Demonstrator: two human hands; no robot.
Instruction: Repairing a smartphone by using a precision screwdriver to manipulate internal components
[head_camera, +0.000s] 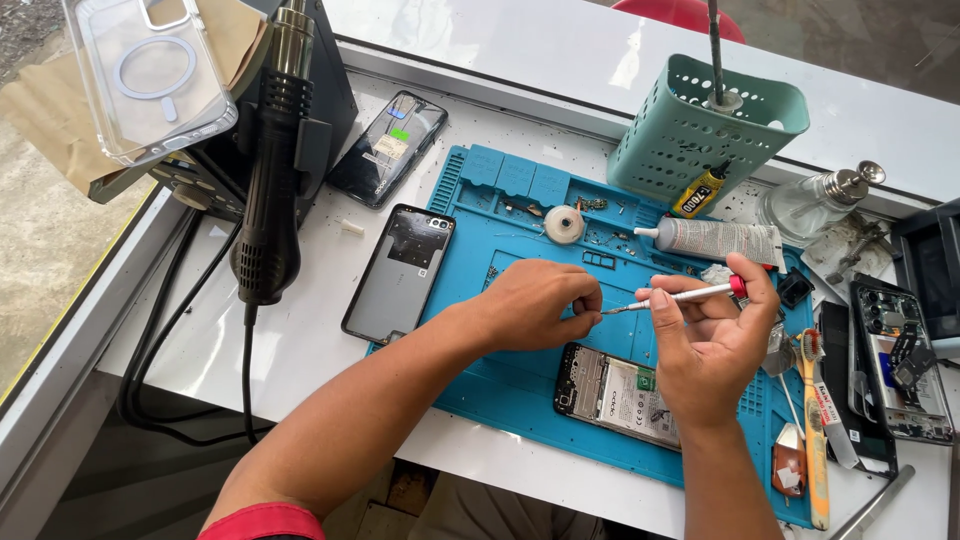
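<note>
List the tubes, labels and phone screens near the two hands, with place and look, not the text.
White glue tube with red print: lying above the right hand.
Small yellow-and-black glue bottle: leaning at the green basket.
Dark phone screen with green and white stickers: upper left, off the blue mat.

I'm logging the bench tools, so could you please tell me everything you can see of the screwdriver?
The screwdriver is slim, with a silvery metal-looking shaft, a red collar near its rear end and a fine dark tip. It lies nearly level above the blue mat, tip pointing left. The right hand holds it, thumb and fingers wrapped around the rear of the shaft. The tip meets the pinched fingertips of the left hand; whatever they pinch is too small to tell. The opened phone lies just below.
</note>
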